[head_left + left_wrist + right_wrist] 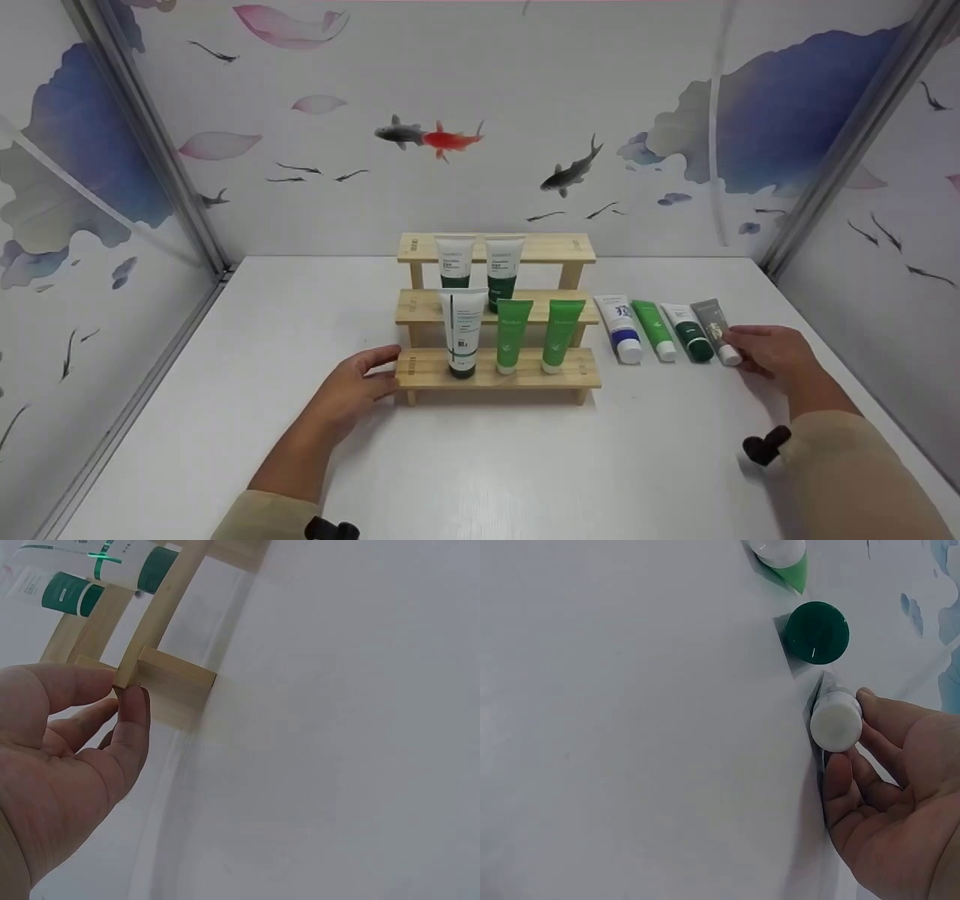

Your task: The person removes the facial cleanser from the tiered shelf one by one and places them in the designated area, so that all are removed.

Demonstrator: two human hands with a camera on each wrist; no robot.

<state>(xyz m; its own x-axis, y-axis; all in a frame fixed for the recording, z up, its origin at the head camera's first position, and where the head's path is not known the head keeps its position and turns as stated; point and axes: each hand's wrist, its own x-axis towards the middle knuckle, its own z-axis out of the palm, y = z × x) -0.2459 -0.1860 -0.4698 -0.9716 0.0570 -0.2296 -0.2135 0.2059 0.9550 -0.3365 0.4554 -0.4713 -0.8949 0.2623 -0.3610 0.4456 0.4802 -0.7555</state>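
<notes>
A three-step wooden display rack stands on the table. My left hand is at its left side, and in the left wrist view the thumb and fingers pinch the end of the lowest step. A grey tube with a white cap lies at the right end of a row of tubes. The right hand holds it from the right; in the right wrist view its white cap sits between thumb and fingers. Left of it lie a white-and-dark-green tube, a green tube and a white-and-blue tube.
On the lowest step stand a white tube and two green tubes, the left and the right. Two white-and-dark-green tubes, left and right, stand higher up. Printed walls enclose the table.
</notes>
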